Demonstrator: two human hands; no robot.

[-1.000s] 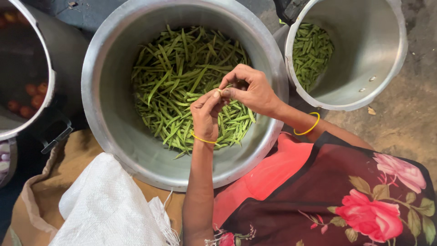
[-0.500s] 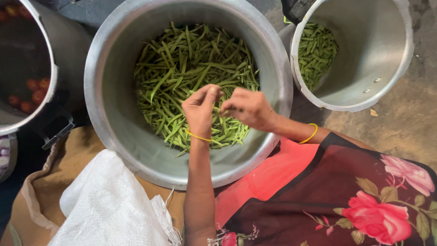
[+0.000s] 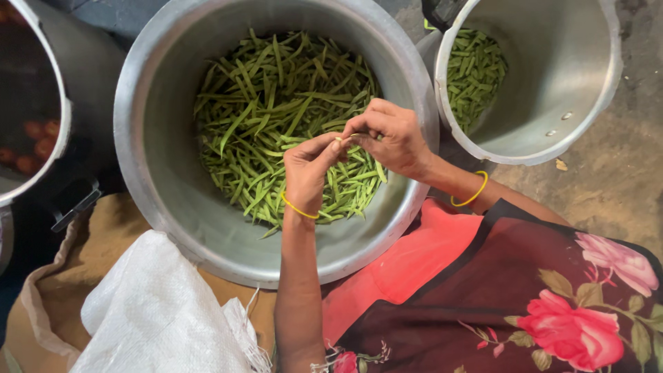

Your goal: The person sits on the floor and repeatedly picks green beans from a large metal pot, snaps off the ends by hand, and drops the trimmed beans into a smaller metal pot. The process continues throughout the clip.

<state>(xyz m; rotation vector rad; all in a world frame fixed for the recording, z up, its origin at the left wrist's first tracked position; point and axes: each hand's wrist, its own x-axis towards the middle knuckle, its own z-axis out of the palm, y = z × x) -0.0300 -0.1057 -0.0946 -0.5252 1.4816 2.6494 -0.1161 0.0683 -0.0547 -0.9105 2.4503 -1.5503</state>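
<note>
1. The green bean (image 3: 349,138) sits pinched between both hands above the large steel pot (image 3: 148,173) of beans; it looks light, slim and snappable, best held near its tips.
2. The left hand (image 3: 307,169) is nearly closed, fingertips gripping one end.
3. The right hand (image 3: 387,138) is curled in, apparently pinching the other end.

Green beans (image 3: 276,117) fill the dull silver pot (image 3: 148,179) under the hands — the same green shows in the second silver pot (image 3: 573,90) beyond the right hand (image 3: 387,138). A thin yellow bangle (image 3: 298,209) rings the left wrist, another (image 3: 472,195) the right. Nearer than the grip: dark cloth with pink-red roses (image 3: 573,331), a coral-red panel (image 3: 394,269), a white woven sack (image 3: 159,311) — reddish fruit (image 3: 38,141) far left.
</note>
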